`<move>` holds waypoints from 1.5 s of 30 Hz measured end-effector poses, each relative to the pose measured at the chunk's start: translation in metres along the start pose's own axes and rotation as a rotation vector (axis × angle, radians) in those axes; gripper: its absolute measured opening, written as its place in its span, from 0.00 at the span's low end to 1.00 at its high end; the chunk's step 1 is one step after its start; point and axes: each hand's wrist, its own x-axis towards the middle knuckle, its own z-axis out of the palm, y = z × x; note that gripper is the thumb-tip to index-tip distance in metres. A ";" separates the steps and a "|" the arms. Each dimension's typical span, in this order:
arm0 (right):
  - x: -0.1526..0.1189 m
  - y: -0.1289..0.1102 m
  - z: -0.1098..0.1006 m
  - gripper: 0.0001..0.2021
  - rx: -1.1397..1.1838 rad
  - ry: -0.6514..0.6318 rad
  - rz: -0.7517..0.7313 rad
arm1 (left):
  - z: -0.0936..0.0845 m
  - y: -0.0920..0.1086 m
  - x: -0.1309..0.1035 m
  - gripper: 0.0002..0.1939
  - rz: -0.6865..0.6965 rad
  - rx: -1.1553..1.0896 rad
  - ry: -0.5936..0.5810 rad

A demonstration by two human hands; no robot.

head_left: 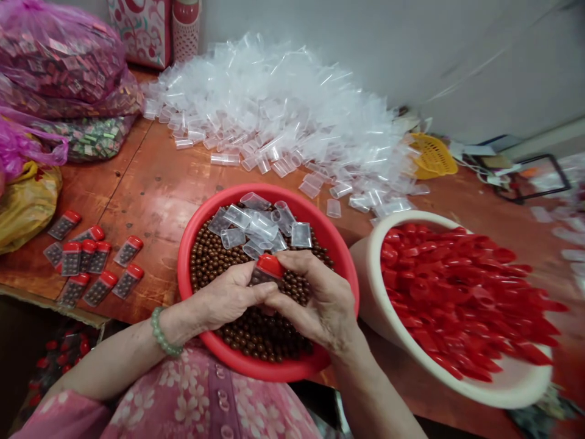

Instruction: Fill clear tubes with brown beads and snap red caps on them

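Both hands meet above a red basin (186, 244) of brown balls (256, 335), holding one small clear container with a red cap (269, 267). My left hand (233, 296), below a green bead bracelet, has its fingers closed round the container's lower left side. My right hand (320, 299) grips it from the right, fingertips at the red cap. Several clear empty tubes (262, 224) lie on the balls just beyond. To the right, a white tub (377, 268) holds a heap of red caps (457, 299). Filled, red-capped containers (98, 289) lie on the table at the left.
A large pile of clear tubes (283, 103) covers the back of the table (146, 177). Filled plastic bags (68, 67) stand at the back left, a yellow bag (31, 207) nearer. A yellow basket (432, 155) sits at the back right. More capped containers (59, 363) are low at the left.
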 end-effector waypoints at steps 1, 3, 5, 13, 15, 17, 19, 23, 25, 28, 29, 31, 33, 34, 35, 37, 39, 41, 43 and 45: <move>0.002 -0.001 -0.002 0.20 -0.044 -0.022 -0.052 | -0.001 0.000 0.000 0.18 -0.001 0.006 -0.005; 0.005 -0.002 -0.003 0.25 -0.125 -0.048 -0.115 | -0.002 -0.001 0.000 0.18 -0.010 0.008 -0.013; 0.006 -0.004 -0.001 0.29 -0.194 -0.064 -0.135 | -0.002 -0.002 0.000 0.18 -0.013 -0.010 0.001; 0.001 -0.002 0.015 0.35 -0.357 -0.057 -0.146 | 0.000 -0.002 0.004 0.22 -0.072 -0.171 0.059; 0.000 -0.001 0.017 0.34 -0.342 -0.019 -0.159 | 0.000 -0.002 0.004 0.22 -0.070 -0.166 0.045; 0.000 -0.001 0.018 0.33 -0.331 0.002 -0.174 | 0.000 -0.002 0.004 0.22 -0.072 -0.157 0.041; 0.001 -0.001 0.019 0.33 -0.312 0.009 -0.171 | -0.001 -0.002 0.004 0.23 -0.077 -0.147 0.049; 0.001 -0.003 0.019 0.33 -0.253 0.022 -0.114 | -0.002 -0.003 0.003 0.23 -0.104 -0.211 0.029; 0.001 -0.004 0.018 0.33 -0.229 0.025 -0.110 | -0.002 -0.003 0.002 0.23 -0.104 -0.233 0.004; 0.000 -0.004 0.017 0.32 -0.230 0.038 -0.137 | -0.003 -0.003 0.001 0.23 -0.077 -0.183 -0.029; 0.000 -0.004 0.017 0.31 -0.236 0.045 -0.145 | -0.002 -0.003 0.001 0.23 -0.072 -0.166 -0.035; -0.001 -0.004 0.017 0.31 -0.245 0.054 -0.155 | -0.002 -0.002 0.000 0.22 -0.071 -0.153 -0.034; -0.002 -0.004 0.017 0.31 -0.253 0.058 -0.153 | -0.002 -0.001 0.000 0.23 -0.074 -0.157 -0.035; -0.002 -0.004 0.017 0.32 -0.255 0.058 -0.151 | -0.002 -0.001 0.000 0.23 -0.077 -0.166 -0.039; -0.002 -0.004 0.018 0.32 -0.257 0.056 -0.149 | -0.003 -0.001 0.000 0.24 -0.082 -0.183 -0.039; -0.003 -0.003 0.019 0.34 -0.257 0.046 -0.150 | -0.004 -0.002 0.001 0.27 -0.104 -0.232 -0.028; -0.005 -0.001 0.021 0.36 -0.256 0.021 -0.165 | -0.005 -0.005 0.004 0.32 -0.146 -0.284 0.006; -0.007 0.001 0.024 0.38 -0.265 -0.010 -0.179 | -0.006 -0.008 0.008 0.34 -0.185 -0.302 0.067; -0.008 0.001 0.026 0.39 -0.276 -0.034 -0.171 | -0.005 -0.010 0.012 0.32 -0.194 -0.274 0.138; -0.009 0.000 0.028 0.38 -0.281 -0.031 -0.156 | -0.002 -0.010 0.013 0.27 -0.162 -0.219 0.211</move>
